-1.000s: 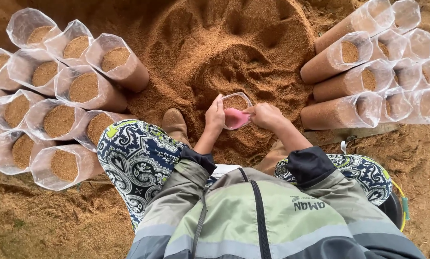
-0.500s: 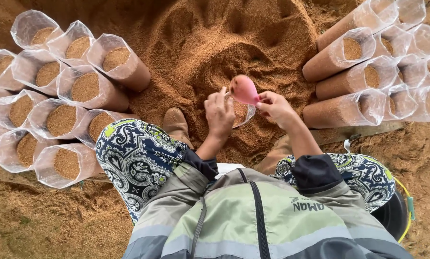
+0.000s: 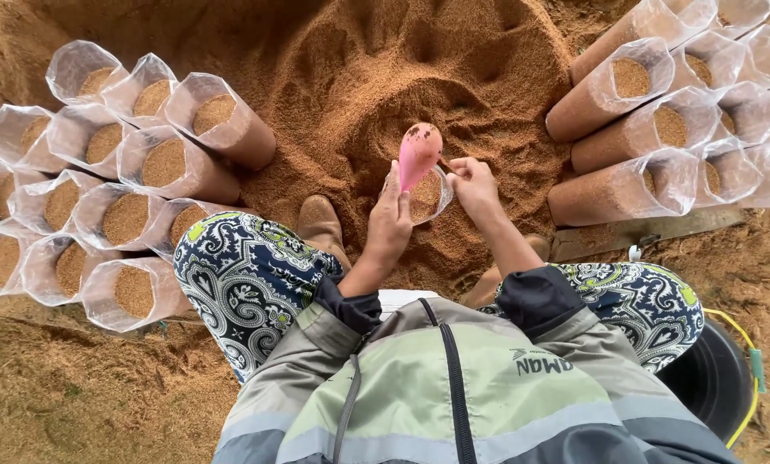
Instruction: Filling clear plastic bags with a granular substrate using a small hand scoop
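Loose, grainy brown sawdust (image 3: 333, 77) heaped at twelve o'clock, matt and rough. Thin clear plastic bag (image 3: 432, 193) (crinkled, faintly glossy) at centre, packed with the same grit. Smooth pink plastic scoop (image 3: 419, 153), dusted with specks. Filmy plastic sleeves (image 3: 127, 172) at nine and two o'clock. Patterned woven cloth trousers (image 3: 247, 283); matt jacket (image 3: 436, 395); dull black rubber tyre (image 3: 715, 378) at four o'clock.

We hold a small clear plastic bag (image 3: 428, 193) half full of tan sawdust. Filled clear bags (image 3: 136, 215) lie stacked at our left; more filled tube bags (image 3: 651, 129) lie stacked at our right.
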